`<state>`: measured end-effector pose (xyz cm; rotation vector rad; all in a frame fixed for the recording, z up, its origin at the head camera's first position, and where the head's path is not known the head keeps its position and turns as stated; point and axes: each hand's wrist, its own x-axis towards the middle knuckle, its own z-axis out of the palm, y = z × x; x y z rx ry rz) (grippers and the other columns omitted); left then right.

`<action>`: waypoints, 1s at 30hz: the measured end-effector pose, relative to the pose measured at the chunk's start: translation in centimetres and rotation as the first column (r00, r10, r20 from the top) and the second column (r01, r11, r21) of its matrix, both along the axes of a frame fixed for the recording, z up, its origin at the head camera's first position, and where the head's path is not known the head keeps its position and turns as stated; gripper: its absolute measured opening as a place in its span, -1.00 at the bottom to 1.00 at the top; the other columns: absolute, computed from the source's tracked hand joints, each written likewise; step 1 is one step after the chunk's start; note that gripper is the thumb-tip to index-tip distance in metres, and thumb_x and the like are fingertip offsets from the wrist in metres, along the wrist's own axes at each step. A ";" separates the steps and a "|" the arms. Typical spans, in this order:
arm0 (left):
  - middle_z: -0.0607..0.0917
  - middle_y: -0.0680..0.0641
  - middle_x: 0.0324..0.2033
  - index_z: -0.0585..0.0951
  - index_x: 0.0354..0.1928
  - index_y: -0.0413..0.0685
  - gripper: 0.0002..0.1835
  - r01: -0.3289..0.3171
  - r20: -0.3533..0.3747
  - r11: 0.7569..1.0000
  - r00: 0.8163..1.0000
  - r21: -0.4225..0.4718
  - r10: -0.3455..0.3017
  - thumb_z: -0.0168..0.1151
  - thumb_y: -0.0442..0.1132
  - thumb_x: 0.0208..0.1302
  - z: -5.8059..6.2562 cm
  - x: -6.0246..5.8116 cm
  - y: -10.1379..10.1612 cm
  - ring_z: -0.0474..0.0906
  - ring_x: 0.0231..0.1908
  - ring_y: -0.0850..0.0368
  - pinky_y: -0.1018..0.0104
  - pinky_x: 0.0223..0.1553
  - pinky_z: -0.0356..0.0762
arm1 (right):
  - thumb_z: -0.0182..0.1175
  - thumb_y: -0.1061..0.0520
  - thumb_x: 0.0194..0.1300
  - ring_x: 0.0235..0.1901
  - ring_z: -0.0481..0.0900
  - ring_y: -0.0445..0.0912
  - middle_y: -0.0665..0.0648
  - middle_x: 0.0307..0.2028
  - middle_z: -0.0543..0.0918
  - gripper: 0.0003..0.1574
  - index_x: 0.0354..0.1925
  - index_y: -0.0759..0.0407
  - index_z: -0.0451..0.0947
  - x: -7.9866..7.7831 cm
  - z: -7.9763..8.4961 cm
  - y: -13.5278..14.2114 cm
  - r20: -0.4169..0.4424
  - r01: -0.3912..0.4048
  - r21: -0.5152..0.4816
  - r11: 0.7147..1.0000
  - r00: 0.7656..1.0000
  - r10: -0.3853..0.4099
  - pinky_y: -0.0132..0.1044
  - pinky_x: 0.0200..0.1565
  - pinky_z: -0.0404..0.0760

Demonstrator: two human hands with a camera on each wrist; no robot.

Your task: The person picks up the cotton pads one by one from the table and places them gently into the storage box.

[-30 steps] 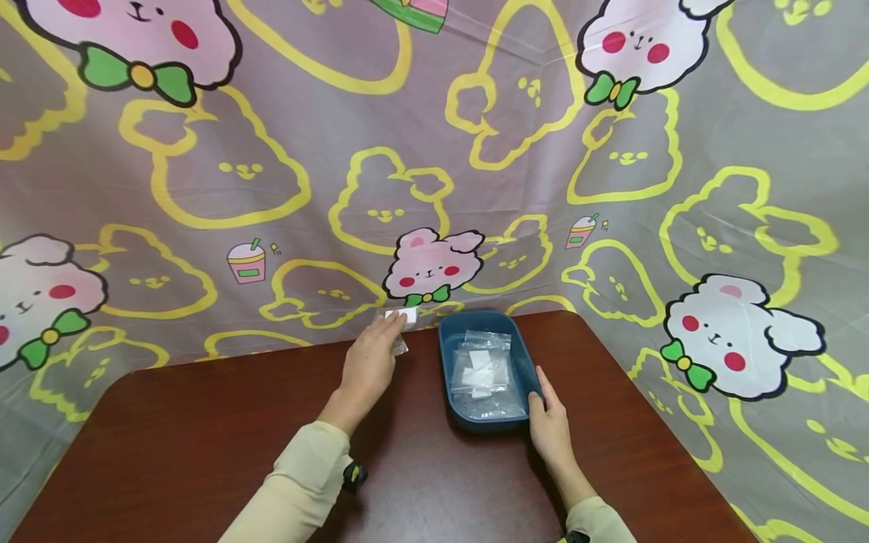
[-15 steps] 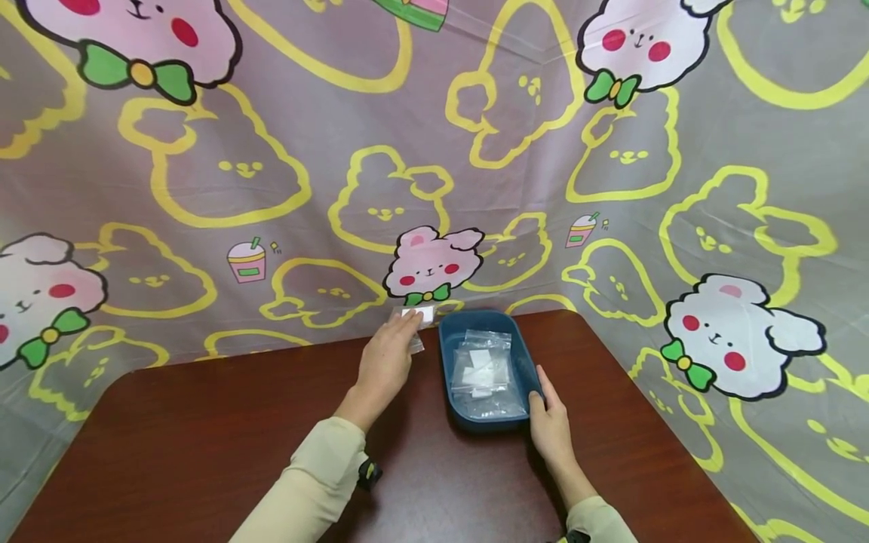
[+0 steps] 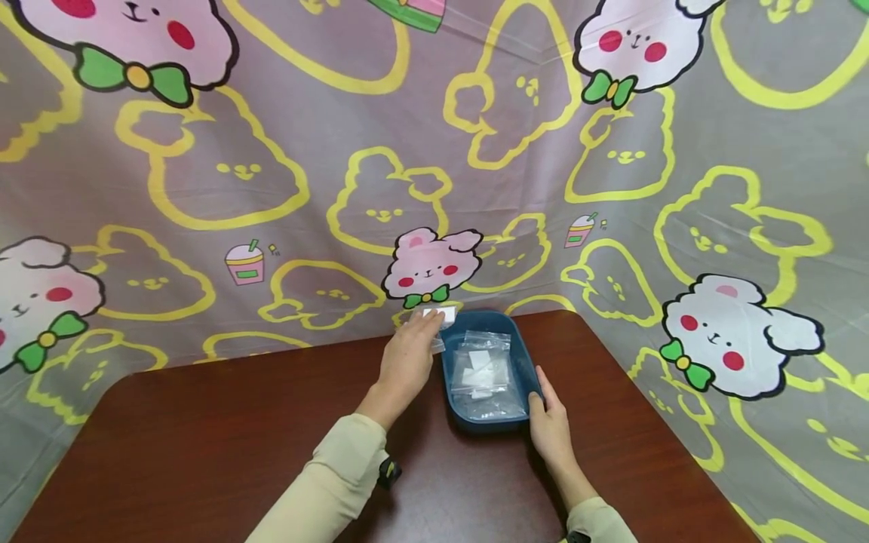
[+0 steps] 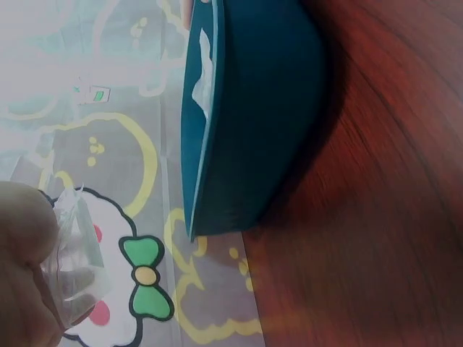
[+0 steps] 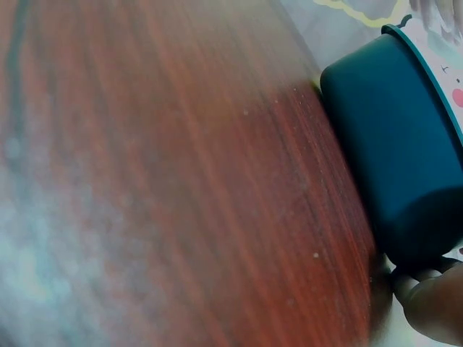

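My left hand [image 3: 406, 366] pinches a small clear zip bag [image 3: 441, 317] with a white label. It is raised at the far left corner of a dark blue plastic bin [image 3: 487, 426]. Inside the bin lie several similar clear bags [image 3: 480, 371] with white pieces in them. At the bin's near right corner, my right hand [image 3: 551, 431] grips the side, thumb by the rim. In the left wrist view, the bag [image 4: 81, 271] shows beside the fingers, apart from the bin wall [image 4: 268, 108]. The right wrist view catches fingertips [image 5: 438, 307] against the bin's outside [image 5: 398, 137].
Everything stands on a reddish-brown wooden table [image 3: 224, 430] with rounded far corners. A grey cloth [image 3: 326, 196] printed with cartoon animals hangs close behind the table and along its right side. The bin is near the table's far edge.
My left hand has moved right with the zip bag, from left of the bin to its far left corner. The right hand and bin have stayed put.
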<state>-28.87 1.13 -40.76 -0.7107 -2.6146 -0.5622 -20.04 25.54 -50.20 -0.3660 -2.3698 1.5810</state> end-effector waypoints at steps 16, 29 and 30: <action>0.52 -0.04 0.33 0.51 0.36 -0.02 -0.47 0.044 0.037 0.998 0.998 -0.053 -0.042 0.11 -0.51 0.39 0.7 0.4 3.8 0.37 0.37 -0.09 0.07 0.37 0.32 | -0.09 0.21 0.55 0.49 0.09 0.12 0.21 0.50 0.20 -0.33 0.55 0.06 0.17 -0.3 0.1 -0.3 0.017 -0.013 0.002 1.000 1.000 0.013 0.13 0.46 0.09; 0.52 0.01 0.33 0.48 0.39 0.08 -0.46 0.056 0.045 0.992 0.998 -0.112 -0.051 0.13 -0.43 0.43 0.7 0.9 6.9 0.38 0.37 -0.01 0.13 0.37 0.32 | -0.10 0.22 0.56 0.50 0.07 0.12 0.22 0.51 0.20 -0.34 0.55 0.09 0.15 -0.2 -0.2 0.2 0.015 -0.012 0.002 1.000 1.000 0.012 0.14 0.46 0.07; 0.52 0.02 0.33 0.48 0.39 0.08 -0.46 0.056 0.043 0.992 0.998 -0.116 -0.051 0.15 -0.42 0.42 0.7 0.9 7.0 0.38 0.37 0.00 0.13 0.37 0.32 | -0.10 0.22 0.55 0.50 0.08 0.11 0.22 0.50 0.20 -0.34 0.55 0.09 0.16 -0.2 -0.2 0.1 0.012 -0.011 -0.001 1.000 1.000 0.011 0.13 0.46 0.07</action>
